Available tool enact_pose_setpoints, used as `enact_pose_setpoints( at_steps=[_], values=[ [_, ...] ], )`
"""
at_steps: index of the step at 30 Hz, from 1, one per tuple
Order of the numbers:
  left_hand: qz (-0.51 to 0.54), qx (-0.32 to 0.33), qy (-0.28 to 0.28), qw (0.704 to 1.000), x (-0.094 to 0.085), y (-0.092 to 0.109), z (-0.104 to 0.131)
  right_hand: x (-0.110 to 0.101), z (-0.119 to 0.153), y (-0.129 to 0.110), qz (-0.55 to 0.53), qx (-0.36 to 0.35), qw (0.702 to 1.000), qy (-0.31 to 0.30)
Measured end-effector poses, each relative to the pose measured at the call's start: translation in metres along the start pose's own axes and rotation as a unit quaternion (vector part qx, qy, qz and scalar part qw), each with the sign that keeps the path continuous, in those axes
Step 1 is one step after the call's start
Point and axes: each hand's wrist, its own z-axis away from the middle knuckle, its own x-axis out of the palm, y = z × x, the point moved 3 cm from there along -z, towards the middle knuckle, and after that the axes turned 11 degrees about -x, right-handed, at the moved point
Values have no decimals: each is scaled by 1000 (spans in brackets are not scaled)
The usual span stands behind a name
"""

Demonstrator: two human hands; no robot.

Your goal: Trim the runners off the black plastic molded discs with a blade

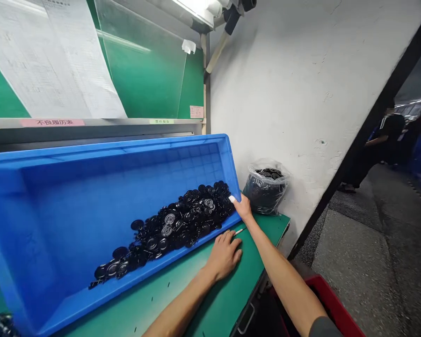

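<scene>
On the green table [147, 299], a big blue tray [91, 196] sits tipped toward the person, far long side looking higher than the near one; whatever props it is hidden. Black round parts [182, 215] are piled along the near side, thicker toward the right end, which fits them having slid to the low edge; the slope probably puts them within easy reach. Right hand [244, 208] is closed on the tray's right end near the front corner, a white-covered digit inside the rim, the rest outside or hidden. Likely reason: steadies the tray where the load is heaviest. Left hand [223, 255] is palm down, fingers bent and loosely spread, fingertips at the near rim; can't tell if they hook under it or just rest. White stick [239, 231] lies right by those fingertips, no sure grip on it. Relative positions: pile is just inside the rim from the left hand, further from the person, and just left of the right hand. Transparent bag [264, 196] of similar black pieces stands beyond the right hand, next to the wall [319, 93], presumably parked there out of the tray's way.
</scene>
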Motion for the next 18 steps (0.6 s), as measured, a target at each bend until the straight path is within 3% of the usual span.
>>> enact_pose_setpoints(
  at_steps=[7, 13, 18],
  values=[
    [35, -2, -28, 999, -8, -12, 17, 13, -3, 13, -23, -14, 999, 35],
    [59, 50, -79, 994, -25, -21, 20, 20, 2, 20, -61, -21, 996, 69],
    [50, 65, -70, 994, -28, -16, 25, 21, 4, 21, -109, -29, 989, 95]
  ],
)
